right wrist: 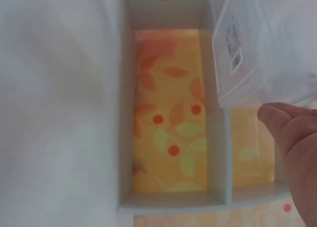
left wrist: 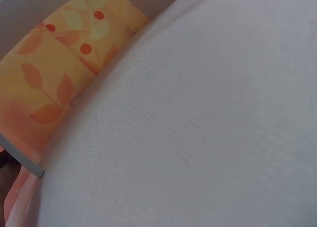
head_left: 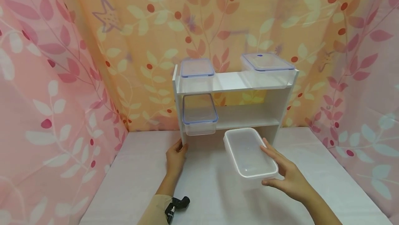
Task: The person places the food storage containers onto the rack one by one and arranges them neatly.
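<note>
My right hand [head_left: 291, 178] grips a clear plastic food container [head_left: 251, 154] with a whitish rim by its right side, thumb low and fingers along the edge. The container is held in front of the lower right part of a white shelf unit [head_left: 246, 116]. From the right wrist view, a label with a barcode shows on the container's base [right wrist: 235, 44]. At the bottom of the shelf unit's left side panel, my left hand [head_left: 175, 159] pinches the panel's front edge, thumb inward. In the left wrist view only a dark sliver of that hand [left wrist: 7, 175] appears behind the panel.
Blue-rimmed lidded containers stand on the shelf unit: one at top left [head_left: 197, 76], one at top right [head_left: 268, 71], one on the middle shelf at left [head_left: 200, 114]. A white cloth [head_left: 140, 169] covers the table. Patterned curtains [head_left: 140, 45] enclose the back and sides.
</note>
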`<state>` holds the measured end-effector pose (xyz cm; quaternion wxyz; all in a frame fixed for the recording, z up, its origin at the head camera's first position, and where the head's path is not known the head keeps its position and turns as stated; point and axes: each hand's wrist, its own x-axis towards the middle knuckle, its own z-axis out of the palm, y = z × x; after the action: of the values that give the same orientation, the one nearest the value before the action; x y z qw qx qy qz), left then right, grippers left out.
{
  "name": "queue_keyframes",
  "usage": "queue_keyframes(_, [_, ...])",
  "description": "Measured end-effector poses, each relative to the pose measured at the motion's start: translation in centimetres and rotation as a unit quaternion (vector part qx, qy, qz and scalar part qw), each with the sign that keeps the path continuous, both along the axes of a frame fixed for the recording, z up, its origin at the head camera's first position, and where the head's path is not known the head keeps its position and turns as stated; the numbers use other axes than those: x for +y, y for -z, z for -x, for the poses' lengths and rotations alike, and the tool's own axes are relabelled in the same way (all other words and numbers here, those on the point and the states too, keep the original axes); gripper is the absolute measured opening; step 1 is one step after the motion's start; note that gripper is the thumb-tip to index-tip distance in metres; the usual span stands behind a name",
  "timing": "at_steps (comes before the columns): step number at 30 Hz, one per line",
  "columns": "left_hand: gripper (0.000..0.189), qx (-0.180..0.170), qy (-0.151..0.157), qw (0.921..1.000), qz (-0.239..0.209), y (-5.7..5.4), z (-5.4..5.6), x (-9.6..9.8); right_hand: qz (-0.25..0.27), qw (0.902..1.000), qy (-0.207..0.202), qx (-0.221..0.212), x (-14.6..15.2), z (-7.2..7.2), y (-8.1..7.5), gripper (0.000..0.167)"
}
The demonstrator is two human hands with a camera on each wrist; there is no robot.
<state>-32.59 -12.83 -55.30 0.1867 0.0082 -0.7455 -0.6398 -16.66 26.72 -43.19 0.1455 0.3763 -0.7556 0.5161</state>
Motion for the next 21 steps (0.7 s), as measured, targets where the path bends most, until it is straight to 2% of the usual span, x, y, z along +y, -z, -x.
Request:
queue_keyframes(7, [0.039, 0.006, -0.008, 0.9999, 0.004, -0.1, -0.2, -0.1, -0.002, 0.9999, 0.009, -0.008, 1.8, 0.7, -1.7, 0.098])
queue_keyframes(13, [0.038, 0.013, -0.004, 0.9999, 0.003, -0.3, -0.1, -0.1, -0.001, 0.9999, 0.014, -0.003, 3.0, 2.1, -2.5, 0.098])
queue_keyframes(18, [0.038, 0.015, -0.003, 0.9999, -0.002, -0.4, -0.1, 0.0, -0.03, 0.9979, 0.058, -0.002, 3.6, 3.3, -3.0, 0.099])
queue_keyframes(21, [0.039, 0.014, -0.003, 0.9999, 0.002, -0.4, -0.1, 0.0, -0.033, 0.9974, 0.063, -0.001, 3.9, 4.0, -3.4, 0.099])
